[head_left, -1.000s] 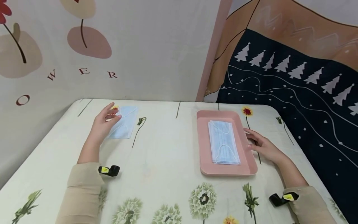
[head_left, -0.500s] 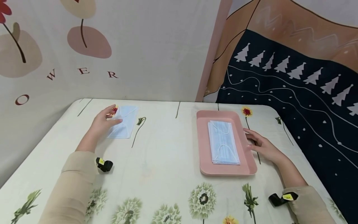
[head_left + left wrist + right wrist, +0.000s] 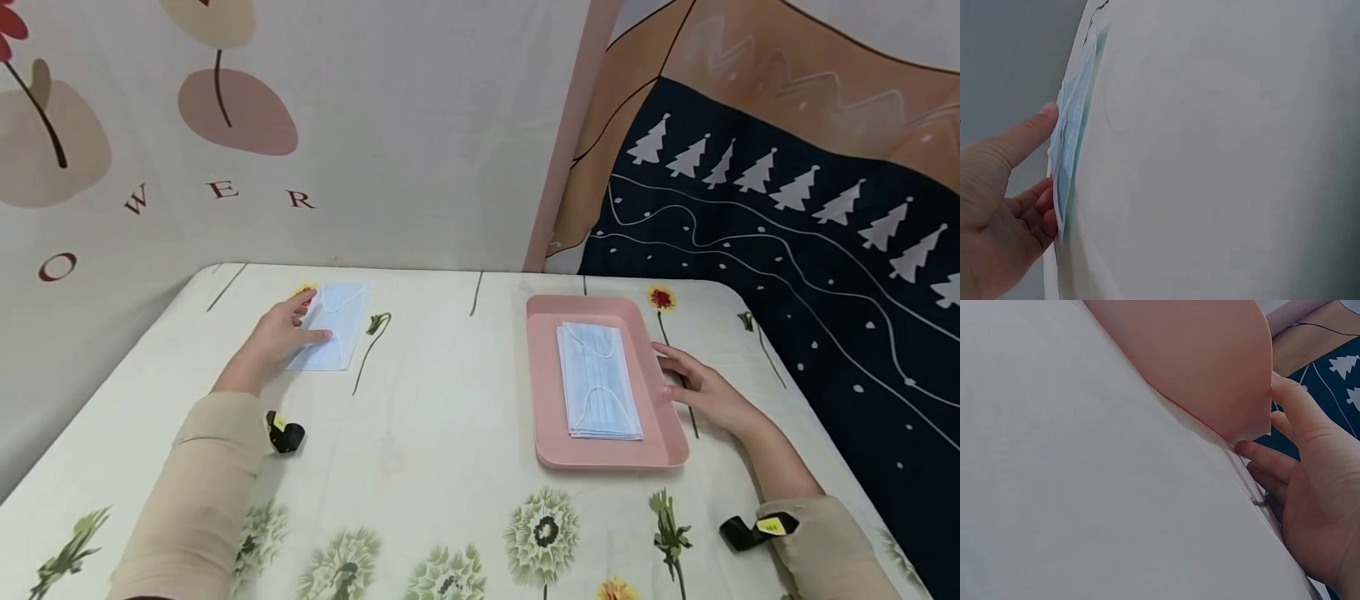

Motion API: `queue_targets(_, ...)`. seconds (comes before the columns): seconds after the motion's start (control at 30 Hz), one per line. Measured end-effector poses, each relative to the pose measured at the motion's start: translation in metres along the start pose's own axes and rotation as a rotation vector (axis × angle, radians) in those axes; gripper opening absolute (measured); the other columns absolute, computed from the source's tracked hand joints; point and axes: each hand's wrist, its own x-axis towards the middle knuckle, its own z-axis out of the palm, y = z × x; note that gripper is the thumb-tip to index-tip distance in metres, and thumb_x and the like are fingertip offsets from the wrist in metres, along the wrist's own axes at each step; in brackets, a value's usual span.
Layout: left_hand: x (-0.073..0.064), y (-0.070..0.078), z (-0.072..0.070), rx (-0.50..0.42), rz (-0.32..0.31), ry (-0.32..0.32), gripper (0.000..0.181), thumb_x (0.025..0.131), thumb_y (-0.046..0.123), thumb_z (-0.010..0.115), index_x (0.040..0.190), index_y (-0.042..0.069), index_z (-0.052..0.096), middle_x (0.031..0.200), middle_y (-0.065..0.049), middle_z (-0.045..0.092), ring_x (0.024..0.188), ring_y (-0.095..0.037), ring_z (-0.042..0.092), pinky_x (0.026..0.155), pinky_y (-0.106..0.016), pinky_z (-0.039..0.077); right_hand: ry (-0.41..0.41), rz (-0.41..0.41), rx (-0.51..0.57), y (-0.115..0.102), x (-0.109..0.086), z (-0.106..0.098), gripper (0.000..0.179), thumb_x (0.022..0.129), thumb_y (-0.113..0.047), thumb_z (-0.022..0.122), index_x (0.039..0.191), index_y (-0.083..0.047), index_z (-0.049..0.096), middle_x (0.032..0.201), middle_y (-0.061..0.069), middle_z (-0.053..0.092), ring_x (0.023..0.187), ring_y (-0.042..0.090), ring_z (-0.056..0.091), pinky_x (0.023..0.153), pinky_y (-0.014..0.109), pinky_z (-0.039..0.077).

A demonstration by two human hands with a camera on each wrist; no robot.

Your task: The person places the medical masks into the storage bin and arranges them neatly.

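In the head view a light-blue disposable face mask (image 3: 341, 321) lies at the far left of the table. My left hand (image 3: 283, 332) reaches over its left side, thumb over the mask and fingers spread apart from it by the left edge. The left wrist view shows the mask (image 3: 1072, 131) nearly edge-on, the thumb (image 3: 1032, 131) at its surface. A pink tray (image 3: 547, 400) on the right holds a stack of similar masks (image 3: 600, 383) with white ear loops. My right hand (image 3: 705, 392) rests against the tray's right rim, fingers loosely bent; the right wrist view shows fingertips touching the tray (image 3: 1204, 356).
The tablecloth (image 3: 435, 425) is white with printed flowers and stems. Behind the table stands a pale printed backdrop (image 3: 420, 142), with a dark tree-patterned cloth (image 3: 750, 225) at the right. A small black device sits on each wrist.
My left hand has come down and slightly toward me onto the left part of the loose mask, its thumb moving lower. My right hand and the tray stay put.
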Motion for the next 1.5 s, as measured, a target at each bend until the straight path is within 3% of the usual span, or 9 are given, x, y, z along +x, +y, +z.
queue_targets(0.23, 0.003, 0.0, 0.003, 0.034, 0.014, 0.001, 0.085, 0.088, 0.014, 0.071, 0.152, 0.002, 0.017, 0.137, -0.039, 0.029, 0.123, -0.053, 0.034, 0.1, -0.062, 0.031, -0.001, 0.003, 0.003, -0.001, 0.0, 0.001, 0.066, 0.095, -0.007, 0.059, 0.151, -0.006, 0.025, 0.14, 0.03, 0.038, 0.117, -0.003, 0.043, 0.091, 0.011, 0.037)
queue_targets(0.47, 0.01, -0.007, 0.004, -0.001, -0.029, -0.022, 0.081, 0.089, 0.015, 0.07, 0.153, 0.01, 0.021, 0.136, -0.035, 0.031, 0.122, -0.051, 0.034, 0.098, -0.063, 0.032, -0.001, 0.012, 0.02, -0.001, 0.0, 0.001, 0.065, 0.096, -0.008, 0.058, 0.152, -0.008, 0.024, 0.141, 0.029, 0.038, 0.118, -0.003, 0.042, 0.091, 0.012, 0.038)
queue_targets(0.6, 0.014, -0.009, 0.003, -0.029, -0.025, -0.034, 0.077, 0.088, 0.012, 0.071, 0.151, 0.01, 0.028, 0.127, -0.029, 0.038, 0.106, -0.041, 0.039, 0.088, -0.052, 0.038, -0.002, 0.01, 0.021, -0.002, 0.0, 0.001, 0.066, 0.096, -0.007, 0.058, 0.152, -0.008, 0.024, 0.141, 0.029, 0.037, 0.118, -0.003, 0.043, 0.091, 0.012, 0.038)
queue_targets(0.7, 0.015, -0.008, 0.004, -0.051, -0.04, -0.043, 0.073, 0.087, 0.012, 0.072, 0.149, 0.011, 0.034, 0.12, -0.024, 0.038, 0.099, -0.035, 0.037, 0.08, -0.045, 0.034, -0.002, 0.006, 0.021, -0.002, 0.001, 0.0, 0.065, 0.096, -0.007, 0.058, 0.152, -0.007, 0.024, 0.141, 0.029, 0.037, 0.118, -0.003, 0.042, 0.091, 0.012, 0.038)
queue_targets(0.87, 0.015, -0.006, 0.003, -0.043, -0.051, -0.054, 0.069, 0.087, 0.014, 0.071, 0.147, 0.011, 0.037, 0.126, -0.027, 0.038, 0.107, -0.039, 0.036, 0.091, -0.053, 0.035, 0.002, 0.01, 0.016, -0.002, 0.001, 0.0, 0.065, 0.096, -0.007, 0.058, 0.152, -0.007, 0.024, 0.141, 0.029, 0.037, 0.118, -0.003, 0.042, 0.091, 0.011, 0.038)
queue_targets(1.0, 0.014, -0.004, 0.002, -0.019, -0.046, -0.058, 0.067, 0.088, 0.014, 0.071, 0.146, 0.007, 0.038, 0.139, -0.033, 0.029, 0.121, -0.046, 0.032, 0.102, -0.062, 0.026, 0.001, 0.017, 0.011, -0.002, 0.0, 0.001, 0.066, 0.096, -0.008, 0.059, 0.152, -0.008, 0.024, 0.141, 0.028, 0.038, 0.118, -0.003, 0.042, 0.091, 0.011, 0.037)
queue_targets(1.13, 0.015, -0.002, 0.002, -0.007, -0.064, -0.067, 0.066, 0.088, 0.016, 0.071, 0.145, 0.005, 0.039, 0.147, -0.035, 0.016, 0.133, -0.05, 0.019, 0.105, -0.064, 0.019, -0.002, 0.011, 0.011, -0.001, 0.0, 0.001, 0.066, 0.096, -0.008, 0.059, 0.152, -0.008, 0.024, 0.141, 0.028, 0.038, 0.119, -0.003, 0.042, 0.091, 0.011, 0.037)
queue_targets(1.23, 0.016, -0.001, 0.002, 0.005, -0.071, -0.075, 0.066, 0.088, 0.016, 0.071, 0.145, 0.003, 0.04, 0.15, -0.033, 0.013, 0.137, -0.05, 0.012, 0.106, -0.064, 0.016, -0.002, 0.008, 0.009, 0.0, 0.0, 0.001, 0.066, 0.096, -0.008, 0.059, 0.152, -0.008, 0.025, 0.141, 0.029, 0.037, 0.118, -0.002, 0.042, 0.091, 0.012, 0.038)
queue_targets(1.5, 0.017, 0.004, 0.002, 0.08, -0.058, -0.073, 0.065, 0.089, 0.015, 0.069, 0.145, 0.001, 0.038, 0.149, -0.032, 0.018, 0.136, -0.05, 0.012, 0.107, -0.063, 0.015, -0.003, 0.009, 0.004, 0.001, 0.0, 0.0, 0.065, 0.096, -0.008, 0.058, 0.152, -0.009, 0.024, 0.14, 0.029, 0.038, 0.118, -0.002, 0.043, 0.091, 0.013, 0.039)
